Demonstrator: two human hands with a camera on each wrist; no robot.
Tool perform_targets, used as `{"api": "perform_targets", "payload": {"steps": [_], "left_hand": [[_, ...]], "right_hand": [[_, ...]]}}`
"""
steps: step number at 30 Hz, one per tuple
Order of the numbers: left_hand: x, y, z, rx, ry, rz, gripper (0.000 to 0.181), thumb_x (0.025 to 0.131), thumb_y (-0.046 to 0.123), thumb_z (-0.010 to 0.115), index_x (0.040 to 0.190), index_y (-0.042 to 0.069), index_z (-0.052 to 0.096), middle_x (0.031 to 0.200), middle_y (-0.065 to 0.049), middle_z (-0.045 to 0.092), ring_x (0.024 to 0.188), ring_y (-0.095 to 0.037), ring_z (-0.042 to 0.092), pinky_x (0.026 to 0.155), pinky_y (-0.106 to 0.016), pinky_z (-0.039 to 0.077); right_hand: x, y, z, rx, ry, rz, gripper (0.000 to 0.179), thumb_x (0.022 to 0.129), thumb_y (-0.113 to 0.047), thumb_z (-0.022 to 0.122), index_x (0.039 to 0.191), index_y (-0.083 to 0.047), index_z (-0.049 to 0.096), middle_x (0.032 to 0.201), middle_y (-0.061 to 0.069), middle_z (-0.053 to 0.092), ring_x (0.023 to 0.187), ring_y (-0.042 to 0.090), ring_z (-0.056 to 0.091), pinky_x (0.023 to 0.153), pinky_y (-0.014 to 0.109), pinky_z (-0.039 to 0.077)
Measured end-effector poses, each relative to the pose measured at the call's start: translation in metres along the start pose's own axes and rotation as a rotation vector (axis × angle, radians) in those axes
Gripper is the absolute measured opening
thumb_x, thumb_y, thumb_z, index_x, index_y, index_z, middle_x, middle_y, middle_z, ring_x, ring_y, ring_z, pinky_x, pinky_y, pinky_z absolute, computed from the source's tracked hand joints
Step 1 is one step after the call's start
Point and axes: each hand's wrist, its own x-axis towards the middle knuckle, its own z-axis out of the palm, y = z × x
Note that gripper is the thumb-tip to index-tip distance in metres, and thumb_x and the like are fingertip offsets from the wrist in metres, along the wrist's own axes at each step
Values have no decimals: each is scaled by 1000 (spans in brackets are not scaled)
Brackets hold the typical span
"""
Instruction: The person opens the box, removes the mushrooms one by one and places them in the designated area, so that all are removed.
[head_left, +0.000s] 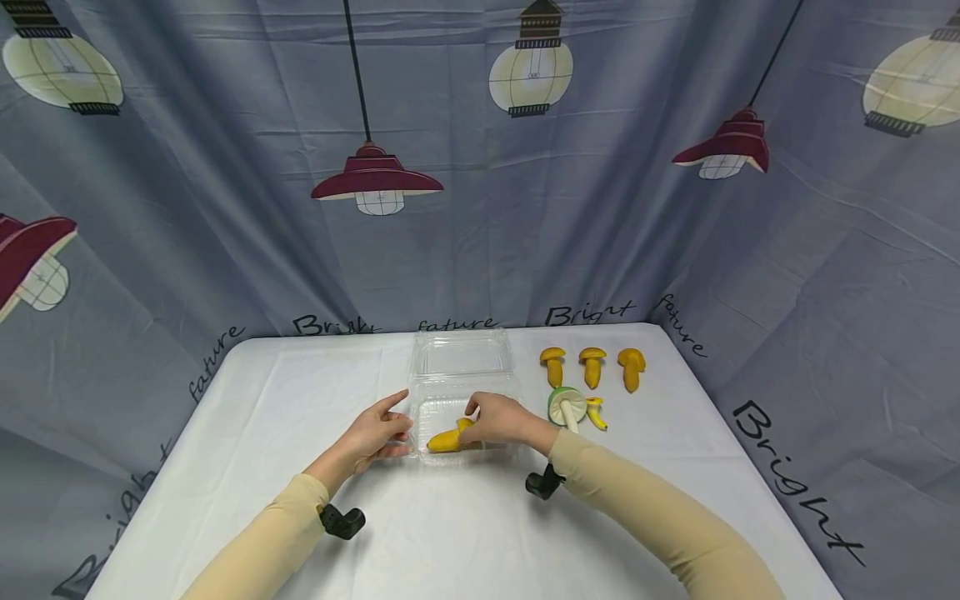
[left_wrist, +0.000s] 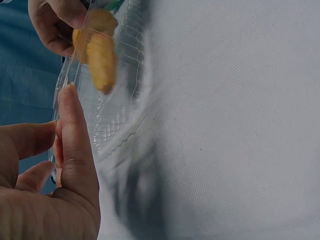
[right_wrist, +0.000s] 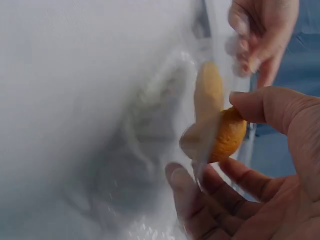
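Note:
A clear plastic clamshell box [head_left: 431, 408] lies with its lid [head_left: 462, 355] folded back. My right hand [head_left: 497, 418] reaches into its base and pinches the cap of a yellow toy mushroom [head_left: 444, 442]. In the right wrist view, the thumb and fingers are on the rounded cap [right_wrist: 231, 135], and the stem [right_wrist: 208, 90] points away from that hand. At the box's left edge is my left hand [head_left: 375, 433], its fingers mostly straight and touching the rim. The left wrist view shows one straight finger [left_wrist: 75, 140] along the clear wall.
Several yellow toy mushrooms [head_left: 592, 367] stand in a row at the back right of the white table [head_left: 300, 375]. Nearer, a green-capped mushroom [head_left: 567, 407] with a white stem lies beside a small toy banana [head_left: 596, 414]. A patterned grey curtain [head_left: 465, 250] surrounds the table.

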Motion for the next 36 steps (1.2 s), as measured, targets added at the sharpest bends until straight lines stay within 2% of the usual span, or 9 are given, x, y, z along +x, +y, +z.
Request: {"api": "perform_targets", "payload": {"steps": [8, 12, 15, 20, 26, 31, 36], "left_hand": [[0, 0, 0, 2, -2, 6, 70, 100, 3, 62, 162, 18, 33, 111, -13, 51, 81, -17, 57, 75, -37, 65], [0, 0, 0, 7, -2, 13, 70, 100, 3, 62, 162, 18, 33, 110, -13, 51, 82, -17, 57, 75, -37, 65], [0, 0, 0, 11, -3, 17, 70, 100, 4, 62, 162, 19, 32, 110, -13, 51, 82, -17, 57, 76, -37, 65], [0, -1, 0, 4, -8, 16, 70, 100, 3, 62, 162, 18, 32, 111, -13, 52, 81, -17, 57, 75, -37, 65], [1, -1, -1, -1, -13, 18, 71, 100, 2, 61, 162, 17, 31, 111, -13, 51, 82, -17, 56, 75, -36, 65], [1, -1, -1, -1, -15, 5, 72, 100, 3, 62, 162, 19, 31, 111, -13, 51, 82, -16, 56, 76, -36, 65], [1, -1, -2, 1, -14, 5, 72, 100, 4, 63, 162, 19, 31, 111, -13, 51, 82, -16, 56, 76, -36, 65]], "right_hand": [[-5, 15, -33, 82, 100, -45, 46, 80, -30, 82, 120, -14, 65, 99, -1, 63, 83, 17, 59, 71, 32, 52], [-13, 24, -49, 135, 143, -86, 50, 82, -25, 82, 127, -11, 65, 106, 1, 63, 87, 18, 60, 72, 32, 54], [-19, 32, -62, 174, 159, -126, 47, 85, -19, 81, 128, -7, 66, 111, 4, 62, 92, 20, 62, 75, 32, 57], [-31, 52, -84, 171, 189, -178, 41, 87, -14, 78, 126, -9, 67, 118, 7, 59, 95, 24, 61, 79, 35, 57], [-49, 79, -116, 189, 196, -210, 42, 88, -11, 75, 129, -11, 65, 125, 11, 58, 99, 27, 59, 85, 39, 54], [-63, 105, -138, 204, 177, -196, 44, 90, -7, 73, 133, -10, 62, 125, 12, 60, 98, 30, 61, 77, 38, 58], [-75, 131, -151, 150, 177, -167, 46, 90, -6, 73, 134, -10, 62, 128, 12, 59, 101, 33, 61, 72, 36, 58]]}}
